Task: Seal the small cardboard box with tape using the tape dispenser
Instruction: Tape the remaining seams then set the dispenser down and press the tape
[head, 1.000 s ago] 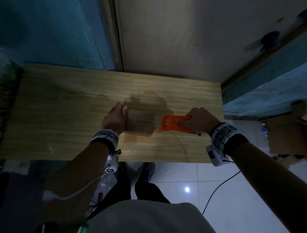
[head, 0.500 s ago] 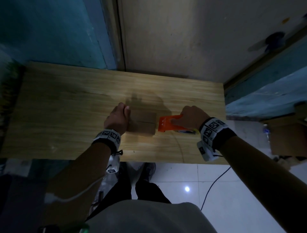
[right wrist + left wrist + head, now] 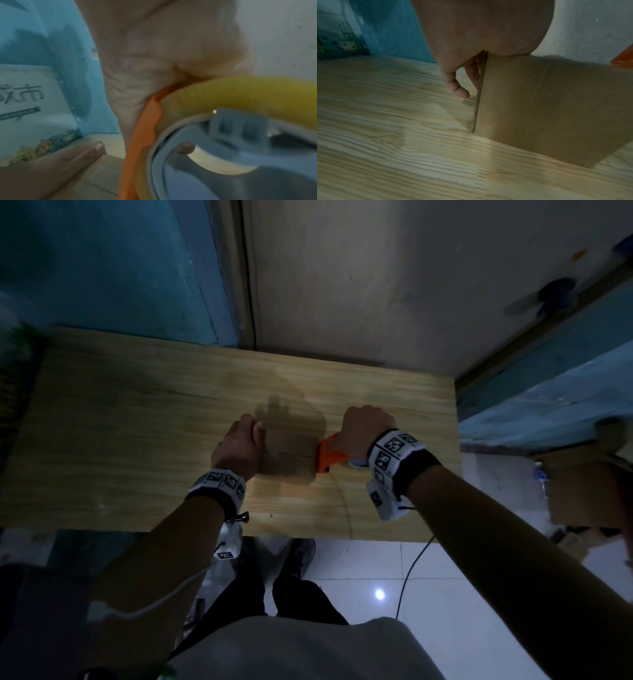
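A small brown cardboard box (image 3: 291, 457) (image 3: 547, 108) sits mid-table on the wooden table (image 3: 137, 422), with a seam line across its closed top. My left hand (image 3: 239, 443) (image 3: 479, 33) grips its left end, with the fingers (image 3: 458, 89) hanging down the side. My right hand (image 3: 366, 426) (image 3: 163, 47) grips the orange tape dispenser (image 3: 327, 455) (image 3: 142, 128), which is tilted with its nose at the box's right edge. Its yellowish tape roll (image 3: 240, 92) sits under my palm. The tape's end is hidden.
The table backs onto a blue and grey wall. Its right edge (image 3: 455, 440) lies close to my right wrist. Brown cartons (image 3: 582, 491) stand on the tiled floor at the right. A black cable (image 3: 411, 570) hangs below the front edge.
My right hand has brought the dispenser left to the box's right edge and tilted it up, the wrist now over it. The left hand stays on the box.
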